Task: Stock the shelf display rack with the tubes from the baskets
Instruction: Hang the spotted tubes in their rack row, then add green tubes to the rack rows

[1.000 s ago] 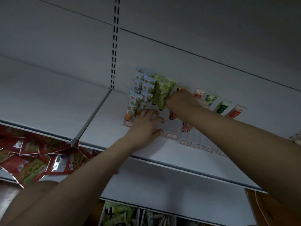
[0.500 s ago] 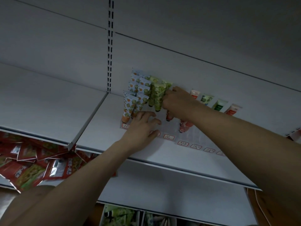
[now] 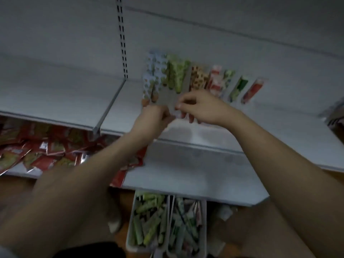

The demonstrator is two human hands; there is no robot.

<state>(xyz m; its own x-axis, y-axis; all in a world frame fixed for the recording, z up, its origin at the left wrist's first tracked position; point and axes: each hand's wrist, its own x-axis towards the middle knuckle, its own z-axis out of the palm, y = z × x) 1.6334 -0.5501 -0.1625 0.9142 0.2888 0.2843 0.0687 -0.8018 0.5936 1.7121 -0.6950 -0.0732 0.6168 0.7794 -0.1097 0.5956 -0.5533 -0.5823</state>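
Observation:
A clear display rack (image 3: 167, 95) lies on the upper white shelf. It holds rows of tubes: blue-patterned tubes (image 3: 154, 79), green tubes (image 3: 176, 73), orange-patterned tubes (image 3: 198, 77), then red-and-white, green and red ones further right. My right hand (image 3: 202, 107) is at the rack's front and pinches its clear edge between thumb and forefinger. My left hand (image 3: 156, 118) is beside it with curled fingers against the rack's front. Blur hides what it holds. Two white baskets (image 3: 130, 229) of tubes stand below on the floor.
The white shelf (image 3: 204, 138) runs across the view, with a lower shelf (image 3: 186, 179) under it. Red snack packets (image 3: 37, 151) fill the lower shelf at the left. A slotted upright (image 3: 122, 38) divides the back panel.
My right hand has come back from among the tubes to the rack's front. My left hand has curled up from lying flat. My view has tilted down, and the baskets now show.

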